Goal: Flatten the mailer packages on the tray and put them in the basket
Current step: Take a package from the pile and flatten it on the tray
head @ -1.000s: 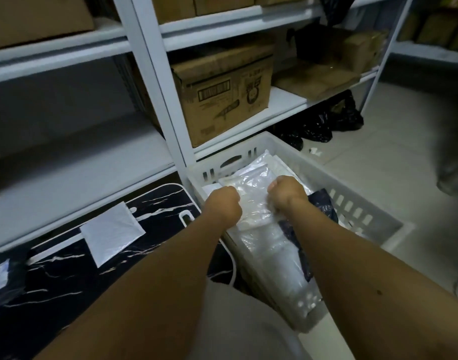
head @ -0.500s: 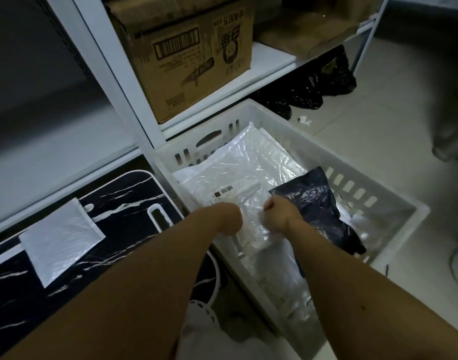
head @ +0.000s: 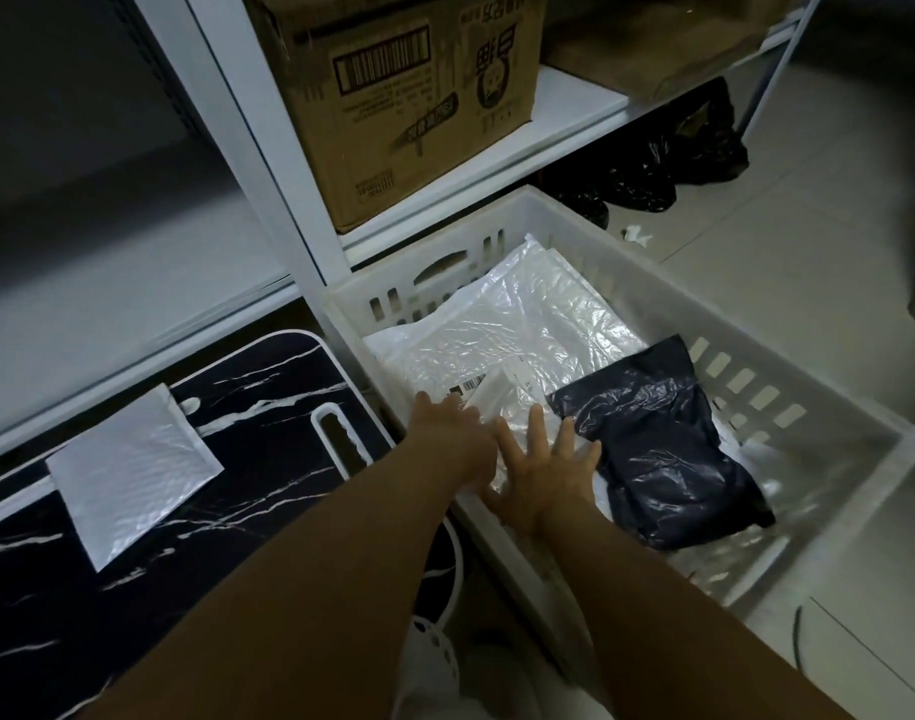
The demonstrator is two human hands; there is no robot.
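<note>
A white slotted basket (head: 590, 236) stands on the floor to the right of a black marble-patterned tray (head: 268, 387). Inside the basket lie clear and white mailer packages (head: 528, 324) and a dark navy mailer (head: 668, 444). My left hand (head: 453, 439) and my right hand (head: 541, 467) are side by side over the basket's near left part, fingers spread, palms down on the clear package with a barcode label. Neither hand grips anything. One white bubble mailer (head: 133, 470) lies flat on the tray.
A white metal shelf upright (head: 247, 148) rises behind the basket. On the low shelf sits a cardboard box (head: 403, 96). Black plastic bags (head: 653, 174) lie under the shelf at the back right. Pale floor (head: 808, 283) stretches to the right.
Both fists, which held a clear package over the basket, have opened; the package now lies in the basket with my flat hands on it. The view has tilted down.
</note>
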